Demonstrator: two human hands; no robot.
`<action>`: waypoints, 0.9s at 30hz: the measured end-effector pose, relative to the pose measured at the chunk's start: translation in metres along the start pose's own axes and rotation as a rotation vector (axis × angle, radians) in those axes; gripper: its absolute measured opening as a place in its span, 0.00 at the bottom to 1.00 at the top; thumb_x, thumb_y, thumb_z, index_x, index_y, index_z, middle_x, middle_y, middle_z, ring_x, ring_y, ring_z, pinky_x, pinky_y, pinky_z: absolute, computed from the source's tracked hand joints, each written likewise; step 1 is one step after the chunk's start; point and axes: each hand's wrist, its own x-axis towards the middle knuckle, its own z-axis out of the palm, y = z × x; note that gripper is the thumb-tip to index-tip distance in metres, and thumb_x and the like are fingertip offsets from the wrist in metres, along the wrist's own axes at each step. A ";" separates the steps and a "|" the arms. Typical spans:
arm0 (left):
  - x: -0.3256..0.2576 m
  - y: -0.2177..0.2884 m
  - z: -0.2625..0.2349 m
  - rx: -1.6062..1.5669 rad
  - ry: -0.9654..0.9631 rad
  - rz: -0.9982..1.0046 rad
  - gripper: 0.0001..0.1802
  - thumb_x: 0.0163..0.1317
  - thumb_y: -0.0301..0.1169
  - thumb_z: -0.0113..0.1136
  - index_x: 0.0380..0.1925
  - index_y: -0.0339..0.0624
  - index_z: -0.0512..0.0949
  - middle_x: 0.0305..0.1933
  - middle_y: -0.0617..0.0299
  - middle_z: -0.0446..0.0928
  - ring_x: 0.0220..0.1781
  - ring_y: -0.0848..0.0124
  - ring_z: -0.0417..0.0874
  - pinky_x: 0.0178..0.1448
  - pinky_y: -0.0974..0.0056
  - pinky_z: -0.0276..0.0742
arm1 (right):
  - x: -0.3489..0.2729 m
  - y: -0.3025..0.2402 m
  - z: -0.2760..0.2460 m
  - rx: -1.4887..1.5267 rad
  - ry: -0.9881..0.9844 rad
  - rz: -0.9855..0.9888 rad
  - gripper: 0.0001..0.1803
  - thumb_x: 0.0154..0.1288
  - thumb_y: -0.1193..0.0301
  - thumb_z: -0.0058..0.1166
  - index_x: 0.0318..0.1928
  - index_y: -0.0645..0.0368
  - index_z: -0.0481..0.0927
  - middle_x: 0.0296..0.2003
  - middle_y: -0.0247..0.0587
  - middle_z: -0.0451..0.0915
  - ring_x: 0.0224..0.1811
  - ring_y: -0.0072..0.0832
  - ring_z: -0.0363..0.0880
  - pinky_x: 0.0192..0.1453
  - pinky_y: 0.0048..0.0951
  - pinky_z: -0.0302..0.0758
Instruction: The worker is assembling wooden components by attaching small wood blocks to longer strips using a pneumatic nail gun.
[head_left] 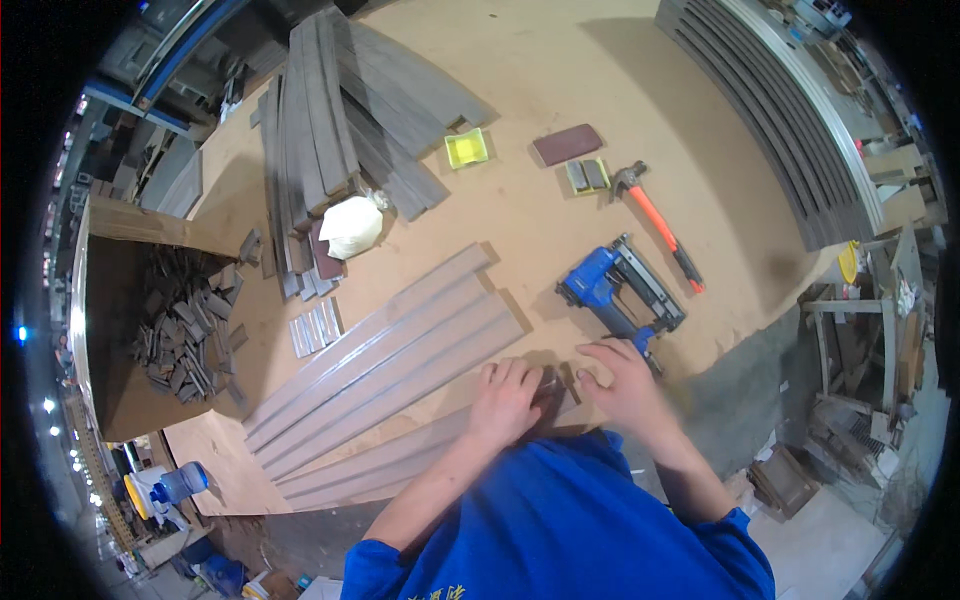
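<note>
Blue nail gun (615, 285); orange-handled hammer (655, 222); yellow tray (466, 148) — box of offcuts (185, 320).

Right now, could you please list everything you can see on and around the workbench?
Long strips: several, grey, side by side mid-bench.
Plank stack: one pile, grey, far left.
Offcut box: one, brown, left edge.
Nail gun: one, blue-black, beyond the right hand.
Hammer: one, orange handle, far right.
Tray: one, yellow, far centre.
Bag: one, white, by the stack.
Left hand: on the near strip.
Right hand: flat on the bench.
</note>
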 end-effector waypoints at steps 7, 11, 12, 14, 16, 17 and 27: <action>-0.055 -0.014 0.007 -0.132 0.219 -0.185 0.31 0.58 0.39 0.77 0.61 0.46 0.81 0.58 0.55 0.79 0.63 0.54 0.77 0.67 0.50 0.70 | -0.023 0.007 0.027 -0.149 -0.189 0.000 0.32 0.58 0.65 0.73 0.64 0.49 0.82 0.62 0.39 0.79 0.67 0.46 0.74 0.68 0.48 0.76; -0.083 -0.025 0.014 -0.141 0.226 -0.297 0.30 0.59 0.40 0.76 0.62 0.48 0.81 0.59 0.55 0.78 0.64 0.52 0.76 0.68 0.47 0.70 | -0.014 0.021 0.028 -0.169 -0.265 -0.063 0.30 0.54 0.66 0.72 0.60 0.47 0.84 0.55 0.36 0.82 0.63 0.44 0.78 0.64 0.48 0.79; -0.085 -0.024 0.010 -0.120 0.223 -0.267 0.30 0.59 0.38 0.76 0.62 0.48 0.81 0.58 0.56 0.79 0.63 0.53 0.77 0.68 0.49 0.71 | -0.011 0.021 0.024 -0.138 -0.246 -0.030 0.29 0.54 0.66 0.72 0.59 0.48 0.85 0.53 0.37 0.83 0.59 0.42 0.80 0.62 0.47 0.80; -0.083 -0.028 0.009 -0.101 0.228 -0.244 0.29 0.59 0.36 0.77 0.62 0.48 0.81 0.56 0.57 0.80 0.61 0.55 0.79 0.67 0.50 0.71 | -0.008 0.017 0.009 -0.093 -0.183 0.029 0.26 0.55 0.68 0.73 0.56 0.51 0.85 0.48 0.39 0.84 0.49 0.38 0.85 0.56 0.40 0.83; -0.077 -0.035 0.015 -0.136 0.198 -0.280 0.27 0.61 0.35 0.74 0.61 0.50 0.82 0.54 0.59 0.81 0.60 0.56 0.80 0.67 0.50 0.71 | -0.013 0.013 -0.005 -0.034 -0.130 0.103 0.26 0.55 0.68 0.73 0.56 0.52 0.85 0.47 0.39 0.84 0.49 0.37 0.85 0.56 0.38 0.83; -0.076 -0.037 0.017 -0.141 0.204 -0.290 0.27 0.61 0.35 0.74 0.61 0.50 0.82 0.54 0.59 0.81 0.60 0.56 0.80 0.67 0.50 0.71 | -0.015 0.014 -0.009 0.028 -0.068 0.188 0.25 0.56 0.69 0.74 0.56 0.54 0.85 0.47 0.39 0.83 0.50 0.36 0.85 0.55 0.37 0.83; -0.039 -0.018 0.010 -0.008 0.237 -0.220 0.29 0.61 0.37 0.74 0.62 0.50 0.80 0.55 0.56 0.78 0.61 0.53 0.79 0.67 0.49 0.74 | -0.026 0.015 -0.007 0.078 0.052 0.196 0.27 0.56 0.72 0.75 0.57 0.57 0.83 0.44 0.39 0.81 0.46 0.33 0.82 0.55 0.34 0.81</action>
